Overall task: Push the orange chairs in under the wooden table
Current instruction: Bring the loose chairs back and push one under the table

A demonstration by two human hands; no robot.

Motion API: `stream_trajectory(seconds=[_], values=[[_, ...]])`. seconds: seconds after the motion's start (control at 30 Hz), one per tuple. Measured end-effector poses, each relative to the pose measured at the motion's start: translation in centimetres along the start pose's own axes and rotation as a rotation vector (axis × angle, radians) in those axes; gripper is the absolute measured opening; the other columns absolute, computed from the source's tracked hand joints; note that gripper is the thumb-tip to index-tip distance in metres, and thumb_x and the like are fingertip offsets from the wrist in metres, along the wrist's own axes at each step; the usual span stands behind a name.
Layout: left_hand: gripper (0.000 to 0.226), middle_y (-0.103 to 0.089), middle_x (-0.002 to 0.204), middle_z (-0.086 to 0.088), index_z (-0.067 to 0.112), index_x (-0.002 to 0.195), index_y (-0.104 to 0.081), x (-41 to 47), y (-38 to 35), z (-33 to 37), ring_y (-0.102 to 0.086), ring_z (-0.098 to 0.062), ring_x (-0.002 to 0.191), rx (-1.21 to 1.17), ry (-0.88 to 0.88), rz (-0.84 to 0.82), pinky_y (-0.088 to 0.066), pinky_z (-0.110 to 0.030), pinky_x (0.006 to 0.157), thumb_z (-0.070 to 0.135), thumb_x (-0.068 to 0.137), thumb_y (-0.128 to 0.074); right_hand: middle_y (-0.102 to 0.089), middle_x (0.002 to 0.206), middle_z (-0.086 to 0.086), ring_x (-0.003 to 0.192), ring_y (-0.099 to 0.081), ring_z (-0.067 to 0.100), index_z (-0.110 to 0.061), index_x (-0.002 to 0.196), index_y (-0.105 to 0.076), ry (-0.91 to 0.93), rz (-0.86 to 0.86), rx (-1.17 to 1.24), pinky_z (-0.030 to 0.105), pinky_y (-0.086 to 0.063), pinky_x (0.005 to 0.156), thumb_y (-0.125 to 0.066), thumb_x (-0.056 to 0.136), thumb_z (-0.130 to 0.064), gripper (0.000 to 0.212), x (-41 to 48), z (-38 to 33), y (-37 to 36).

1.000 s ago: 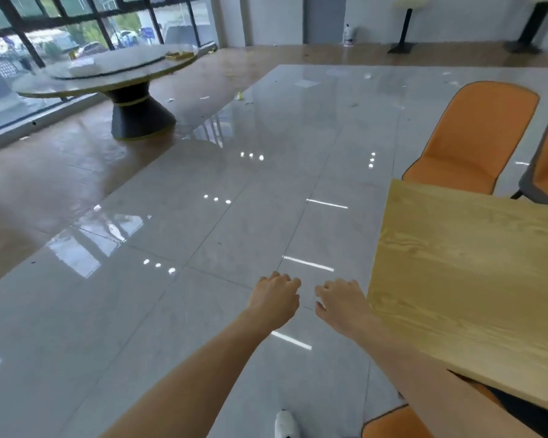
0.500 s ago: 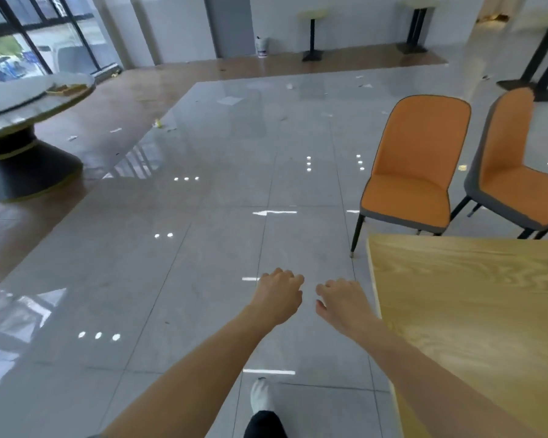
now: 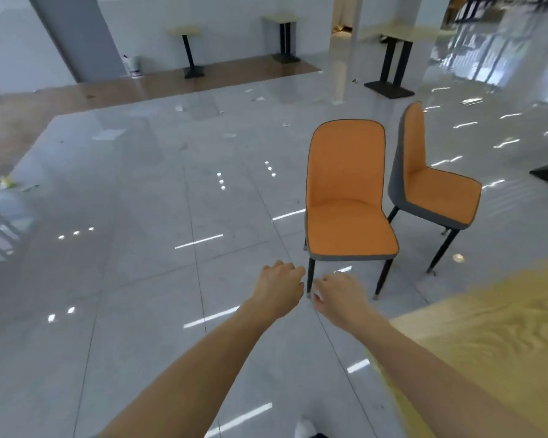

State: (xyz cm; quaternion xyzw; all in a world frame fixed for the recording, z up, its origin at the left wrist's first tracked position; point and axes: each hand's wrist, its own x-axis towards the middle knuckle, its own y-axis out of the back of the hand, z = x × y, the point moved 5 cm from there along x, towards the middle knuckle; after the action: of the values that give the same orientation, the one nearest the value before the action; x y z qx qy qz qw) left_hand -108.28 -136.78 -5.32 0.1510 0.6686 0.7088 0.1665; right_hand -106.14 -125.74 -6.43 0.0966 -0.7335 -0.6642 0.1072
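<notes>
Both hands empty above glossy grey floor, beside wooden table.

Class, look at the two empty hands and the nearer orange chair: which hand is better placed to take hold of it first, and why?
Probably the right hand: it hovers empty by the nearer orange chair's front legs, on the wooden table's side. The left hand is slightly further left.

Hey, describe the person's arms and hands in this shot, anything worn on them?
Both arms are bare up to the frame's lower edge: no sleeves show. The left hand and right hand wear no gloves, and no watch, bracelet or ring is visible on either wrist or the fingers that show.
</notes>
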Motion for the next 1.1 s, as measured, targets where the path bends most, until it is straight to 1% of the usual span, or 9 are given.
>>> stream_trajectory(seconds=[0.07,0.2,0.33,0.47,0.53,0.7,0.87,1.0,1.1], values=[[0.028,-0.064,0.116,-0.006,0.015,0.12,-0.056,3.9,-0.6,-1.2,-0.056,-0.025,0.106,0.009,-0.04,-0.01,-0.046,-0.037,0.085,0.025,0.098,-0.043,-0.063,0.066,0.012,0.062,-0.055,0.03,-0.008,0.067,-0.057,-0.052,0.012,0.019,0.036,-0.044,0.061,-0.058,0.083,-0.016,0.018,3.4,1.7,-0.5],[0.029,-0.063,0.119,-0.007,0.013,0.121,-0.056,12.6,-1.4,-3.6,-0.054,-0.027,0.109,0.003,-0.109,-0.038,-0.044,-0.039,0.087,0.024,0.099,-0.041,-0.067,0.088,0.004,0.088,-0.059,0.027,-0.012,0.091,-0.064,-0.139,0.003,0.0,0.034,-0.038,0.074,-0.048,0.091,-0.024,0.02,11.3,6.3,-2.2],[0.029,-0.063,0.119,-0.009,0.011,0.119,-0.057,23.1,-0.5,-5.4,-0.054,-0.028,0.109,0.051,-0.186,-0.055,-0.045,-0.04,0.089,0.022,0.099,-0.04,-0.067,0.086,0.001,0.085,-0.058,0.022,-0.016,0.093,-0.062,-0.206,0.047,0.006,0.03,-0.028,0.068,-0.045,0.093,-0.028,0.021,20.2,11.7,-2.0],[0.028,-0.065,0.113,-0.008,0.012,0.117,-0.058,32.9,2.1,-6.4,-0.055,-0.028,0.105,0.036,-0.275,-0.008,-0.044,-0.039,0.083,0.021,0.098,-0.04,-0.067,0.091,0.001,0.089,-0.058,0.022,-0.018,0.098,-0.062,-0.277,0.098,0.059,0.031,-0.038,0.074,-0.046,0.094,-0.032,0.022,28.5,16.9,-0.3],[0.027,-0.065,0.11,-0.007,0.014,0.117,-0.058,36.9,3.0,-6.6,-0.056,-0.027,0.103,0.024,-0.34,0.001,-0.044,-0.037,0.08,0.023,0.098,-0.041,-0.067,0.092,0.0,0.09,-0.059,0.022,-0.02,0.102,-0.063,-0.319,0.123,0.071,0.032,-0.038,0.074,-0.046,0.094,-0.033,0.023,31.6,19.0,0.1],[0.023,-0.064,0.103,-0.006,0.013,0.106,-0.059,47.6,3.1,-7.0,-0.055,-0.025,0.1,0.037,-0.466,0.007,-0.043,-0.034,0.075,0.023,0.097,-0.04,-0.064,0.085,0.0,0.085,-0.057,0.023,-0.018,0.091,-0.06,-0.457,0.125,0.044,0.034,-0.037,0.073,-0.047,0.094,-0.034,0.021,38.0,24.5,0.3],[0.025,-0.065,0.111,-0.004,0.014,0.11,-0.06,58.8,2.1,-7.7,-0.055,-0.025,0.108,0.007,-0.631,0.004,-0.048,-0.038,0.083,0.024,0.096,-0.042,-0.055,0.068,-0.001,0.074,-0.057,0.024,-0.017,0.074,-0.056,-0.604,0.17,0.04,0.033,-0.036,0.066,-0.053,0.09,-0.029,0.021,44.8,30.2,-0.2],[0.022,-0.067,0.105,-0.004,0.015,0.105,-0.061,67.8,2.2,-8.6,-0.057,-0.023,0.097,-0.018,-0.782,0.051,-0.048,-0.034,0.075,0.023,0.094,-0.044,-0.063,0.081,0.0,0.084,-0.057,0.023,-0.018,0.09,-0.062,-0.758,0.169,0.058,0.034,-0.04,0.072,-0.046,0.093,-0.032,0.022,51.1,34.5,-0.7],[0.023,-0.067,0.105,-0.005,0.015,0.107,-0.061,73.2,2.2,-9.0,-0.057,-0.023,0.098,-0.024,-0.892,0.025,-0.051,-0.036,0.078,0.023,0.094,-0.045,-0.062,0.079,0.001,0.082,-0.057,0.023,-0.017,0.088,-0.06,-0.858,0.181,0.05,0.034,-0.04,0.071,-0.045,0.094,-0.032,0.022,54.8,36.6,-0.7]])
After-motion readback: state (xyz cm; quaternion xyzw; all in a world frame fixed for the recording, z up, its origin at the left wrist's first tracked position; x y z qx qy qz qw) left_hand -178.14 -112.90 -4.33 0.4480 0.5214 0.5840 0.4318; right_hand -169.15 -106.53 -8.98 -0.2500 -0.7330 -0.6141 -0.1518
